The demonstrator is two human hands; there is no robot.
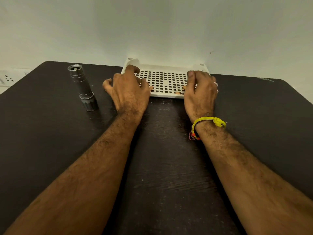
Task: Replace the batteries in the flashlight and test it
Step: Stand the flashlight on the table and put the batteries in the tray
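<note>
Well, the flashlight [83,87] stands head-down on the table [50,141] left of the tray [166,95] — likely rigid, heavy metal, best gripped mid-barrel. Left hand [128,92] and right hand [199,94] rest loosely curled on the tray — whether they pinch anything, I cannot tell.

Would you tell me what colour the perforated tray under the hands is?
The tray is white, with a grid of square holes; the head view shows it.

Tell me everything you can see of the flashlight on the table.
The flashlight is a grey, metallic-looking cylinder standing on the dark table, to the left of the left hand. Its wider, ribbed end is down on the table and its narrower ringed end points up, with the top looking open and something pale inside. It appears to lean in this wide-angle view. Neither hand touches it.
</note>
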